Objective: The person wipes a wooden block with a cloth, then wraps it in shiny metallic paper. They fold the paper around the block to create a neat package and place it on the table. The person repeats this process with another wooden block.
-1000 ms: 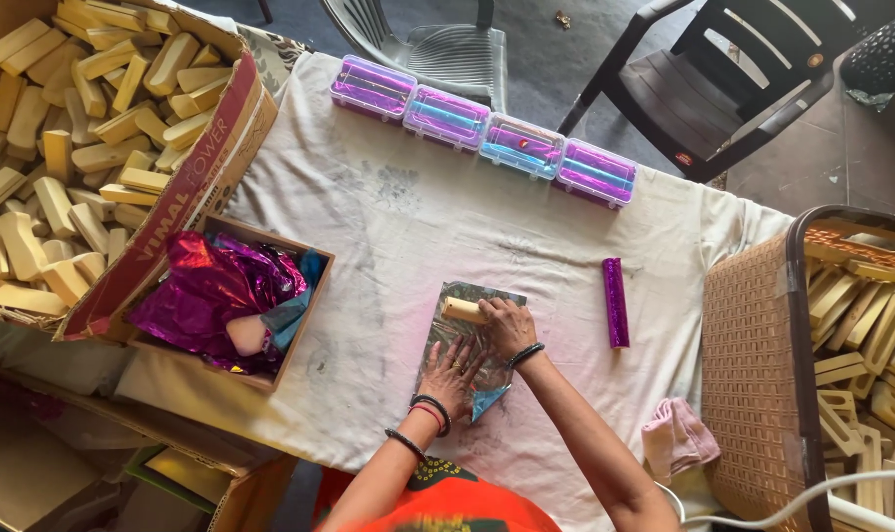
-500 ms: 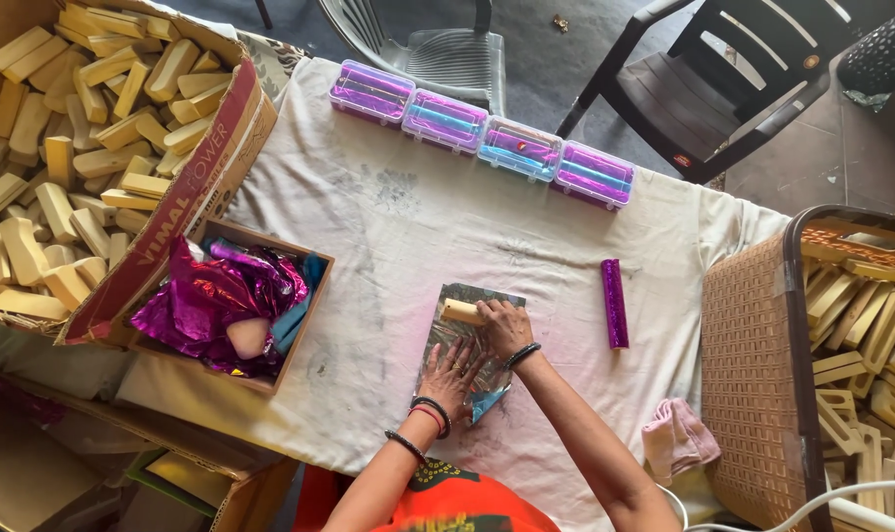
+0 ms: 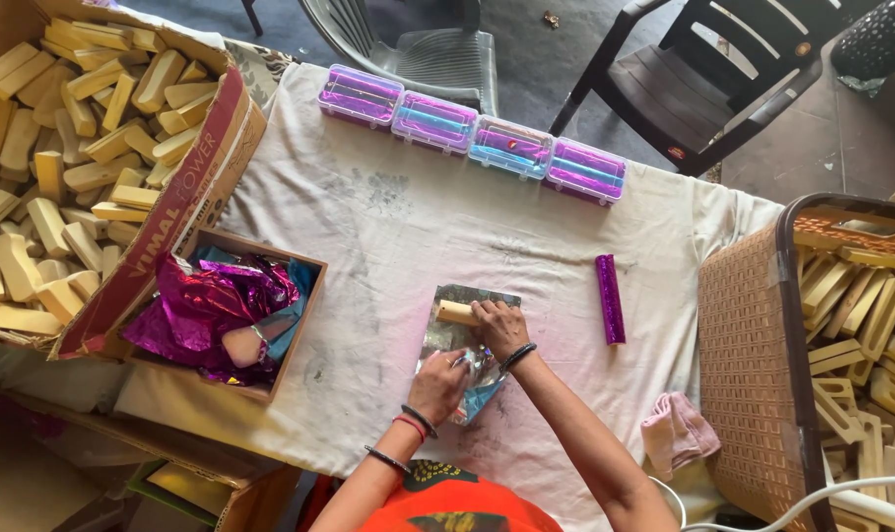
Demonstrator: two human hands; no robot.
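Apparently pinning it for wrapping, right hand (image 3: 501, 325) grips the yellow block (image 3: 457, 313) on foil (image 3: 467, 335); left hand (image 3: 439, 384) pinches the foil's near edge.

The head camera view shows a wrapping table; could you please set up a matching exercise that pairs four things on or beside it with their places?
Things:
1. wrapped purple bar
2. pink cloth
3. row of four clear cases
4. small box of purple foil

Places:
A. far edge of the table
B. left of the hands, by the big carton
C. near edge, beside the brown basket
D. just right of the right hand

Pairs: 1-D, 2-C, 3-A, 4-B
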